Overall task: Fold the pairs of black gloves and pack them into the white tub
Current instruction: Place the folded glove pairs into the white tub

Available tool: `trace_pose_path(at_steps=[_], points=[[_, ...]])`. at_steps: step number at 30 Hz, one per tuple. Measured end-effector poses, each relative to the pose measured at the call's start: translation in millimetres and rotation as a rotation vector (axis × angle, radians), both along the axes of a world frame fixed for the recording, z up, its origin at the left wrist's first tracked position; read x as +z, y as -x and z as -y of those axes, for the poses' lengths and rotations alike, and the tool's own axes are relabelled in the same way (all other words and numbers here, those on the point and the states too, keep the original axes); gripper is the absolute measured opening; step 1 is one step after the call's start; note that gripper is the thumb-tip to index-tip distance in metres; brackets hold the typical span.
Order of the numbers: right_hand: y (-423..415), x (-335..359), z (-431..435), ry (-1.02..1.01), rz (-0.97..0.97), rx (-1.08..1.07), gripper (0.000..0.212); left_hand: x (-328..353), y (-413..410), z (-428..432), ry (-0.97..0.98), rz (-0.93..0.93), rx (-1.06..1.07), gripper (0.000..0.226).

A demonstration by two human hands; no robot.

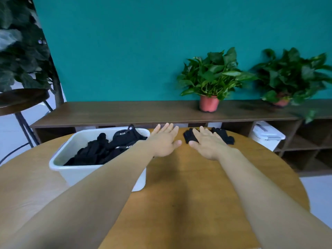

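Note:
A white tub (75,172) stands on the left of the round wooden table (179,194), holding several black gloves (107,148) piled loosely inside. A pair of black gloves (224,136) lies flat at the table's far edge. My right hand (208,143) stretches out flat over that pair, fingers straight, covering its left part. My left hand (165,139) is extended beside the tub's far right corner, fingers straight, holding nothing. Both forearms reach across the table.
A low wooden shelf (143,112) runs along the teal wall behind the table, with two potted plants (212,79) on top. A white lidded box (267,135) sits in a shelf compartment at right. A stool (21,101) stands at far left.

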State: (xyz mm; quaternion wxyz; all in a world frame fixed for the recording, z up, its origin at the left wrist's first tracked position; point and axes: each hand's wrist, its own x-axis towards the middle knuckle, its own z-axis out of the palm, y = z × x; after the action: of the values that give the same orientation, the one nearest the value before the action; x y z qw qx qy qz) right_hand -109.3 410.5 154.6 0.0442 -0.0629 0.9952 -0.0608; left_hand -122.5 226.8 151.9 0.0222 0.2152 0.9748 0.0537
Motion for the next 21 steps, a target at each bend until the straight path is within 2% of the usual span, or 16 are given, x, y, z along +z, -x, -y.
trace_pose_path(at_steps=[8, 21], points=[[44, -38, -68, 0.017, 0.051, -0.121, 0.060, -25, 50, -80, 0.001, 0.148, 0.003, 0.059], [170, -94, -124, 0.063, 0.137, -0.177, 0.060, -99, 185, -151, -0.002, 0.253, -0.015, 0.059]])
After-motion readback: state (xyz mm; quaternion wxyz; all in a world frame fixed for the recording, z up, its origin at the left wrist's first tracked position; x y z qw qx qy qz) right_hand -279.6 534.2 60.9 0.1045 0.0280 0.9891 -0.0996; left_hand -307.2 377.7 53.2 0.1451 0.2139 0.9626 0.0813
